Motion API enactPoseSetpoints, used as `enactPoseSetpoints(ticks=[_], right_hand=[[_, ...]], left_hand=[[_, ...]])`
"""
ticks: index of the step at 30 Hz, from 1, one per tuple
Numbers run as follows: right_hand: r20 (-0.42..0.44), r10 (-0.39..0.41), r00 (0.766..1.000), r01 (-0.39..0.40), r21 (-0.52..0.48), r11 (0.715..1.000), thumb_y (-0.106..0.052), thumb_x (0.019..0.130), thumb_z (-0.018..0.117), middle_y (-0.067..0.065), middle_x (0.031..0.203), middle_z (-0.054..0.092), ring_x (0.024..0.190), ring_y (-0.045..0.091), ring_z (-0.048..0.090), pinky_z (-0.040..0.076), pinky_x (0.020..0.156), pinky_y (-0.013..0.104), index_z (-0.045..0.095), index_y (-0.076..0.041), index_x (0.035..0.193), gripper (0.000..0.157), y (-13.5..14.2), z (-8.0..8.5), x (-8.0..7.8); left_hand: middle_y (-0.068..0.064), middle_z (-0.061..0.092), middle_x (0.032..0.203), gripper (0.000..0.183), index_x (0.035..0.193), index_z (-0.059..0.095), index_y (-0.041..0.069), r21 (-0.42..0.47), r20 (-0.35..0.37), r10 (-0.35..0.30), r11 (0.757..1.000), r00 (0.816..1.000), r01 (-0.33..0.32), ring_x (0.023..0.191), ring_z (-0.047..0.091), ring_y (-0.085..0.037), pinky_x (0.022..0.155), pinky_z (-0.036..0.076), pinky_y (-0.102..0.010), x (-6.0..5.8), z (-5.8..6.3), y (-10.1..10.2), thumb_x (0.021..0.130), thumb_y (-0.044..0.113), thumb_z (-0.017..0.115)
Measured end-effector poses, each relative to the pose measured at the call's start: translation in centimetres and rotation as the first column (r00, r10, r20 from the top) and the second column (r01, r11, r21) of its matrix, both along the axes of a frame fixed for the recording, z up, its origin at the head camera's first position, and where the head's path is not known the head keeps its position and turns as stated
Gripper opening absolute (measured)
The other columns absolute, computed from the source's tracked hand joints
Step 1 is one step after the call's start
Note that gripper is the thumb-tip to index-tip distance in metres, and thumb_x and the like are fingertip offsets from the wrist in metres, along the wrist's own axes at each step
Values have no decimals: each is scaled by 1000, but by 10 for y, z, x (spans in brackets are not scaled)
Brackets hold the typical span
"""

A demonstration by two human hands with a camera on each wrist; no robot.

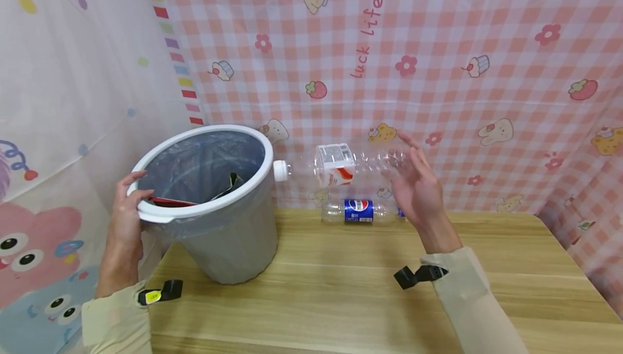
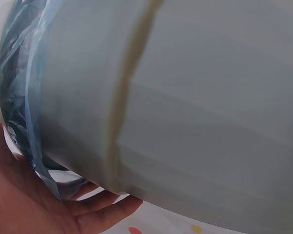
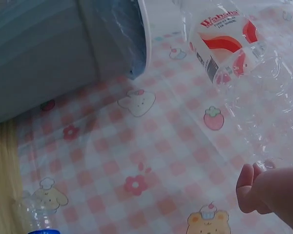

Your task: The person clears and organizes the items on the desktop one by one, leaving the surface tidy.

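On the left, my left hand [image 1: 127, 208] grips the white rim of a grey trash bin [image 1: 229, 246]. The left wrist view shows fingers [image 2: 110, 212] against the bin's outer wall, below the folded edge of a bluish plastic liner [image 2: 34, 92]. A clear plastic bottle [image 1: 336, 165] with a white cap and a red-and-white label lies sideways in the air. My right hand [image 1: 419, 192] holds it near its base, and its cap end points at the bin's rim. In the right wrist view the bottle's label [image 3: 224, 41] is turned toward the camera.
A second clear bottle with a blue label [image 1: 358, 211] lies at the back of the wooden table [image 1: 340, 278], and another bit of blue shows behind my right hand. Inside the bin is a red-edged item [image 1: 172, 201]. A pink checked cloth [image 1: 438, 100] hangs behind.
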State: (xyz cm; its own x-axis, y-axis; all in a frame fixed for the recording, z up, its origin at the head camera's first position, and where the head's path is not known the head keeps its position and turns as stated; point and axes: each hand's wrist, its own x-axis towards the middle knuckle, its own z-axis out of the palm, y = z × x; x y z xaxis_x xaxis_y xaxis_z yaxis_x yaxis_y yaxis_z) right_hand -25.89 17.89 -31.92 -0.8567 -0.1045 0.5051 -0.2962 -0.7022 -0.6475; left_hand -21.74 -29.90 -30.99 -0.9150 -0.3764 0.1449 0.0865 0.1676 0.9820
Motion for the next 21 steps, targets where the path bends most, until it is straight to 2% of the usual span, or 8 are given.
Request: enactPoseSetpoints(ticks=[6,13,17,21], right_hand=[[14,-42,999,42,6,999,-28,109,27,0,112,58,104,17,51,41,92,33,34,-14,143,37,-16,16,-1],[20,-58,998,58,19,998,-26,109,26,0,113,54,101,15,45,40,80,23,36,-16,139,33,-34,31,-4],[23,-83,996,82,58,995,-27,109,23,-3,112,56,101,15,46,38,82,26,41,-20,134,32,-42,36,-6],[19,-93,995,91,72,993,-26,109,23,-4,111,55,104,14,46,36,84,29,42,-22,131,29,-49,41,-7]], left_hand=[[-9,9,162,44,147,34,34,3,0,-8,1000,1000,8,84,52,-8,65,44,-14,-2,1,0,104,25,36],[-10,8,162,44,147,34,33,3,-4,-13,1000,1000,13,80,52,-7,64,44,-14,-3,2,1,104,24,36],[-8,7,163,44,147,34,34,7,0,-8,1000,1000,8,82,51,-7,64,43,-14,-3,2,0,104,24,36],[-8,10,160,44,147,34,34,21,-6,-6,1000,1000,6,76,53,-6,62,44,-14,-1,0,0,104,24,37]])
